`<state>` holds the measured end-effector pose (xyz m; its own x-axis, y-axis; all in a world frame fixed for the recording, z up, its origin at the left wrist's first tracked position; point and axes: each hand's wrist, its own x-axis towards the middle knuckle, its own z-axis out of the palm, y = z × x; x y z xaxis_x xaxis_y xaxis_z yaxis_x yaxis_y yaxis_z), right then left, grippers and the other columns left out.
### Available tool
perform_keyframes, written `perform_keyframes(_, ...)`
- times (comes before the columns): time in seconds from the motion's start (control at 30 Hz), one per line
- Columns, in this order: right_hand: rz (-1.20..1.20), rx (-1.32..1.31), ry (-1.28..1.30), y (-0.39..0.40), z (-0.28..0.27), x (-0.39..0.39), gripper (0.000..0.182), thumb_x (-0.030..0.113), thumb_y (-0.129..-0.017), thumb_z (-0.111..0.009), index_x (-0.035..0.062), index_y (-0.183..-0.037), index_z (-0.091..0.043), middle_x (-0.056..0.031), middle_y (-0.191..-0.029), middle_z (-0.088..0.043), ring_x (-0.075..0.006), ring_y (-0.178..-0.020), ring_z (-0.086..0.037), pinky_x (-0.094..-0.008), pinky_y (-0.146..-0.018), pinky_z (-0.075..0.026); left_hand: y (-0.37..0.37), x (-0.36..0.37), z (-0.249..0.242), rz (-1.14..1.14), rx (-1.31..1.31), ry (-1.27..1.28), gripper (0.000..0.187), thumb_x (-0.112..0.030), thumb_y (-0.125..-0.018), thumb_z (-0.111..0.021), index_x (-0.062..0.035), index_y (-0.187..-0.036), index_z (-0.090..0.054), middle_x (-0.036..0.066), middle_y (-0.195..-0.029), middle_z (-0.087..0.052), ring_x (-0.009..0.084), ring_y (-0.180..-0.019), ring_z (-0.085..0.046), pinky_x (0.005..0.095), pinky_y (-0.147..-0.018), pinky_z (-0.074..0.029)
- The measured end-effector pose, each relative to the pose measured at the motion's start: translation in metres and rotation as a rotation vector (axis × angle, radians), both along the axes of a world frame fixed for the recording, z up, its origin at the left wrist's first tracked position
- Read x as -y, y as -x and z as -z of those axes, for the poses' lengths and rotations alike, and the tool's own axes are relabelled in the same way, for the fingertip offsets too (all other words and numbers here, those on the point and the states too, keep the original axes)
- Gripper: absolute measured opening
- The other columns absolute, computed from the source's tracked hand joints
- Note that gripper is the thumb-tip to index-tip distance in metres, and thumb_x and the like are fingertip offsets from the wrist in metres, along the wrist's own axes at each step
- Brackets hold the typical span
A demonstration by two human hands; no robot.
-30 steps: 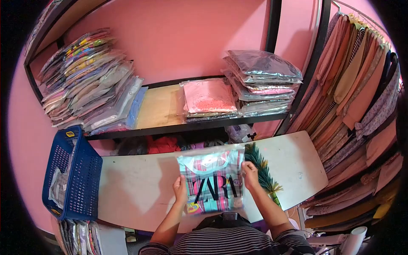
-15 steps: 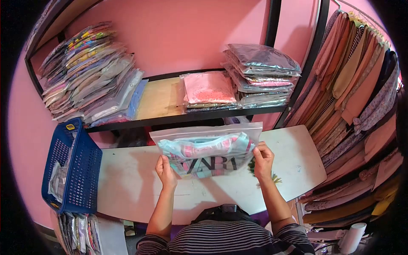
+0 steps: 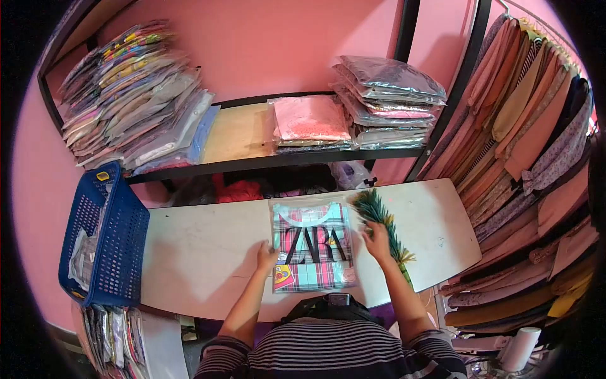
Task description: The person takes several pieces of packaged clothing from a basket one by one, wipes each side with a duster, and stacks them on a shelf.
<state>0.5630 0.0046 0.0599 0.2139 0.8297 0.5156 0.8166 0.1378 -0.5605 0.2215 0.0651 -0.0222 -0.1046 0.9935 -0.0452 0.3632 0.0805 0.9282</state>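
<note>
Through the head camera I see a white surface (image 3: 196,246), and on it lies a clear bag (image 3: 314,245). Inside the bag is a folded plaid garment (image 3: 315,273), turquoise and pink, and black letters ZARA cross the front. The bag rests flat, in front of the striped shirt (image 3: 325,354) of the person. Just to the right of it I find a green sprig (image 3: 374,207) with yellowish tips, lying slanted. A blue basket (image 3: 120,252) stands at the left end, with a packet inside.

Behind, the shelf (image 3: 240,129) carries a tall, leaning stack (image 3: 136,104) at left, and at right a pink packet (image 3: 311,120) beside another stack (image 3: 391,107). The wall (image 3: 284,50) is pink, and many clothes (image 3: 524,132) hang along the right side.

Both hands are low over the surface. The left hand (image 3: 267,256) has its fingers loosely bent at the left edge of the bag; I cannot tell if it grips this edge. The right hand (image 3: 377,240) is released, fingers slightly curved, between the bag and the sprig, partly covering the sprig.
</note>
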Motion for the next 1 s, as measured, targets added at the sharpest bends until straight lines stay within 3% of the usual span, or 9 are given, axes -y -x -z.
perform_keyframes(0.1, 0.451, 0.174, 0.043, -0.015, 0.004, 0.074, 0.053, 0.013, -0.064, -0.061, -0.0008, -0.111, -0.04, -0.0197, -0.091, -0.048, -0.0362, -0.087, -0.045, -0.0414, -0.079, -0.036, 0.015, 0.048, 0.015, 0.025, 0.169, 0.092, 0.045, -0.007, -0.069, -0.065, 0.0045, -0.108, -0.044, 0.012, -0.084, -0.06, 0.0148, -0.069, -0.058, 0.0254, -0.06, -0.047)
perform_keyframes(0.2, 0.652, 0.25, 0.247, -0.032, 0.035, 0.119, 0.049, 0.017, -0.068, -0.061, 0.002, -0.11, -0.041, -0.0191, -0.095, -0.048, -0.0341, -0.09, -0.046, -0.0425, -0.076, -0.038, 0.019, 0.082, 0.007, 0.006, 0.028, 0.092, 0.043, -0.009, -0.067, -0.067, 0.0038, -0.103, -0.049, 0.01, -0.077, -0.061, 0.0136, -0.064, -0.058, 0.0251, -0.057, -0.047)
perform_keyframes(0.27, 0.558, 0.242, 0.593, -0.046, 0.056, 0.128, 0.038, 0.024, -0.075, -0.054, 0.0039, -0.105, -0.042, -0.0173, -0.092, -0.049, -0.0353, -0.085, -0.05, -0.0447, -0.067, -0.041, 0.018, 0.085, 0.0, 0.023, 0.033, 0.097, 0.04, -0.009, -0.066, -0.068, 0.0035, -0.1, -0.051, 0.011, -0.075, -0.061, 0.0132, -0.062, -0.058, 0.0248, -0.056, -0.047)
perform_keyframes(0.43, 0.149, -0.009, 0.364, -0.004, 0.031, 0.123, 0.017, 0.018, -0.08, -0.046, 0.009, -0.095, -0.046, -0.0179, -0.086, -0.049, -0.0405, -0.071, -0.051, -0.0474, -0.059, -0.042, 0.025, 0.078, 0.008, 0.068, 0.069, 0.133, 0.036, -0.009, -0.063, -0.071, 0.0026, -0.092, -0.055, 0.012, -0.072, -0.061, 0.0132, -0.061, -0.058, 0.0241, -0.056, -0.047)
perform_keyframes(0.57, -0.314, 0.285, 0.611, 0.037, 0.022, 0.127, 0.035, 0.013, -0.073, -0.049, 0.0122, -0.108, -0.046, -0.0112, -0.094, -0.05, -0.0317, -0.073, -0.056, -0.04, -0.059, -0.047, 0.025, 0.081, 0.003, 0.075, 0.118, 0.057, 0.036, -0.005, -0.063, -0.071, 0.0029, -0.094, -0.053, 0.013, -0.072, -0.061, 0.0142, -0.062, -0.058, 0.0237, -0.056, -0.047)
perform_keyframes(0.67, -0.35, 0.377, 0.522, 0.037, 0.025, 0.125, 0.028, 0.011, -0.077, -0.041, 0.0096, -0.106, -0.045, -0.0146, -0.094, -0.048, -0.0301, -0.074, -0.057, -0.0393, -0.059, -0.048, 0.024, 0.081, 0.004, 0.072, 0.131, 0.049, 0.037, -0.001, -0.065, -0.069, 0.004, -0.096, -0.05, 0.013, -0.073, -0.06, 0.0148, -0.063, -0.058, 0.0233, -0.057, -0.047)
perform_keyframes(0.83, 0.267, 0.225, 0.617, -0.011, 0.031, 0.118, 0.024, 0.012, -0.078, -0.041, 0.0058, -0.1, -0.047, -0.018, -0.092, -0.046, -0.0328, -0.071, -0.056, -0.0413, -0.059, -0.047, 0.024, 0.08, 0.005, 0.041, 0.084, 0.1, 0.033, 0.001, -0.064, -0.069, 0.0032, -0.092, -0.052, 0.012, -0.073, -0.06, 0.0148, -0.063, -0.058, 0.0229, -0.057, -0.048)
perform_keyframes(0.9, 0.416, 0.074, 0.592, -0.024, 0.025, 0.118, 0.017, 0.014, -0.078, -0.044, 0.008, -0.093, -0.048, -0.0182, -0.085, -0.045, -0.0367, -0.075, -0.053, -0.0453, -0.057, -0.044, 0.024, 0.08, 0.006, 0.067, 0.299, 0.057, 0.031, 0.001, -0.065, -0.068, 0.0035, -0.092, -0.053, 0.012, -0.074, -0.06, 0.0152, -0.063, -0.058, 0.024, -0.058, -0.048)
perform_keyframes(1.0, 0.581, 0.223, 0.542, -0.039, 0.044, 0.119, 0.025, 0.014, -0.078, -0.046, 0.006, -0.102, -0.047, -0.0191, -0.092, -0.045, -0.0376, -0.087, -0.048, -0.0468, -0.066, -0.041, 0.024, 0.079, 0.005, 0.066, 0.246, 0.094, 0.031, -0.001, -0.065, -0.068, 0.0039, -0.091, -0.053, 0.012, -0.075, -0.061, 0.0145, -0.063, -0.058, 0.0242, -0.055, -0.048)
